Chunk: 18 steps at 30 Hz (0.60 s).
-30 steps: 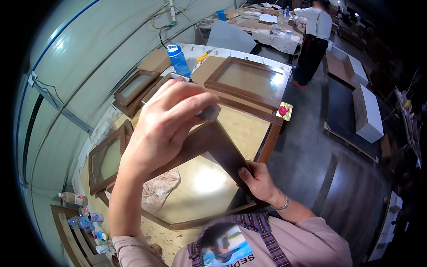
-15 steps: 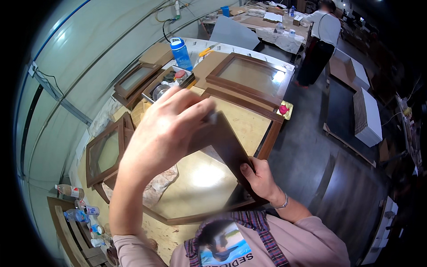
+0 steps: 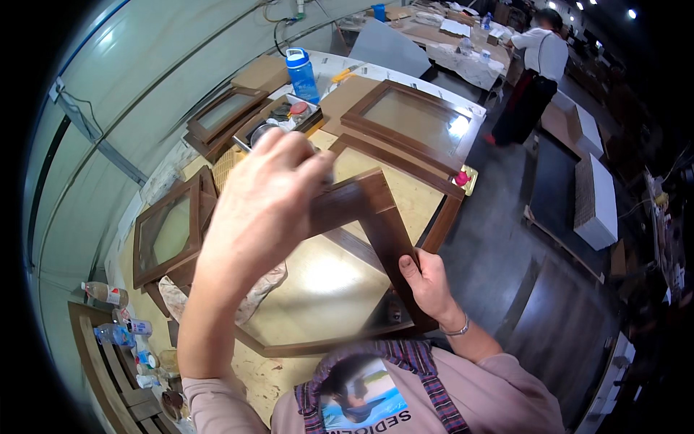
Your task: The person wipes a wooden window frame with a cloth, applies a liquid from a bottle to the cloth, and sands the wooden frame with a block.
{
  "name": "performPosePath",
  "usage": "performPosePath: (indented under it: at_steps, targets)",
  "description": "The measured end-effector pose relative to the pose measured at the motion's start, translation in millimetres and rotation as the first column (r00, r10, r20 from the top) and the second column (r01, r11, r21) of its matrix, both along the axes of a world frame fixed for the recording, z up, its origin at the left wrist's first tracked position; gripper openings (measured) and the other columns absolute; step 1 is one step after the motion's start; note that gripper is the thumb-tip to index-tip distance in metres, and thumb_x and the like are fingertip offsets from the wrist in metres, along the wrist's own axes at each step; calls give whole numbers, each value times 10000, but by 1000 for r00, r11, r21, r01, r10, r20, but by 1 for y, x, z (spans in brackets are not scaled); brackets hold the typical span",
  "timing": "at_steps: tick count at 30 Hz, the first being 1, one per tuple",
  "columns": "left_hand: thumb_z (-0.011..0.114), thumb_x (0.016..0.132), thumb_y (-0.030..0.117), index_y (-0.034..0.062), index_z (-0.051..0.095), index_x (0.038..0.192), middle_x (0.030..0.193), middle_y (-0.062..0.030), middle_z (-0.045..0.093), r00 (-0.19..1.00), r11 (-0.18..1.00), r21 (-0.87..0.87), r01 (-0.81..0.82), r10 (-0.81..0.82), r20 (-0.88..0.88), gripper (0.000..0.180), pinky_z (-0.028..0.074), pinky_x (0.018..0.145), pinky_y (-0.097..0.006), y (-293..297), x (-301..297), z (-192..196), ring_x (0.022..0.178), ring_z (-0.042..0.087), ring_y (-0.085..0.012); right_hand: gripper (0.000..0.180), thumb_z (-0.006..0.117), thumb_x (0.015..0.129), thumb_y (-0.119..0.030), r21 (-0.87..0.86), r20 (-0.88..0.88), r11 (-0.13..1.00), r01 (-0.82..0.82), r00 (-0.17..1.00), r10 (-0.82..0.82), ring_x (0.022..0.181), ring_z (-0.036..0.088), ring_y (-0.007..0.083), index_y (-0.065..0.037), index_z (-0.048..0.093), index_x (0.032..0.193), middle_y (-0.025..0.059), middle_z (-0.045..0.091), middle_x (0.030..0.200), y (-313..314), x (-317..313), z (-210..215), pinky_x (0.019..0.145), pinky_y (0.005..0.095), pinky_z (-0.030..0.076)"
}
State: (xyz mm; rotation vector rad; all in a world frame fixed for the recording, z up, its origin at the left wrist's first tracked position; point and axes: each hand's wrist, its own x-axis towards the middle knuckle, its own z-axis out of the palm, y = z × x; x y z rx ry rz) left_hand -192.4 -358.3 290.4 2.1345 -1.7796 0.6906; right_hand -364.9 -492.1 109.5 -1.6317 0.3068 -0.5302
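Note:
A dark brown wooden frame with a glass pane (image 3: 383, 231) is tilted up before me, one corner raised toward the far side. My right hand (image 3: 431, 288) grips its right rail, thumb lying on the wood. Above the top rail, my left hand (image 3: 264, 192) is curled, fingers bent down. A blurred greyish thing shows under those fingers near the rail; its kind cannot be made out. Left of the frame, a stained cloth (image 3: 258, 293) lies on the pale work table (image 3: 271, 372), partly behind my left forearm.
More glazed wooden frames lie around: one at the far right (image 3: 405, 119), one at left (image 3: 168, 230), some stacked (image 3: 224, 116). A blue bottle (image 3: 302, 76) stands beside a box of small items (image 3: 311, 116). Plastic bottles (image 3: 116, 334) sit lower left. A person (image 3: 531, 79) works beyond.
My left hand has moved left and slightly nearer along the top rail, uncovering the raised corner. My right hand keeps its grip on the frame, which has shifted slightly.

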Motion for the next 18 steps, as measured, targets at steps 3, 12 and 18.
performPosePath:
  at_steps: [3, 12, 18]
  targets:
    - [690, 673, -18, 6, 658, 979, 872, -120, 604, 991, 990, -136, 47, -64, -120, 309, 477, 722, -395, -1, 3, -6, 825, 577, -310, 432, 526, 970, -354, 0, 3, 1000, -3, 1000, 3, 575, 531, 100, 44, 569, 808, 63, 577, 604, 0, 3, -2, 527, 278, 436]
    - [618, 839, 13, -15, 637, 1098, 940, -84, 637, 726, 956, -96, -276, 142, -672, 262, 486, 776, -297, 106, 29, -49, 894, 617, -182, 495, 491, 960, -465, 136, -42, 990, -34, 998, 40, 554, 589, 110, 16, 555, 868, 64, 593, 650, -9, 12, -12, 504, 245, 488]
    - [555, 943, 133, -46, 544, 1231, 1087, -78, 631, 234, 515, -311, -799, -209, -949, 340, 478, 841, -257, 320, 6, -150, 978, 606, -127, 409, 509, 966, -415, 162, -162, 984, 74, 986, -47, 506, 614, 147, -19, 533, 868, 71, 578, 663, 0, 32, -19, 436, 265, 522]
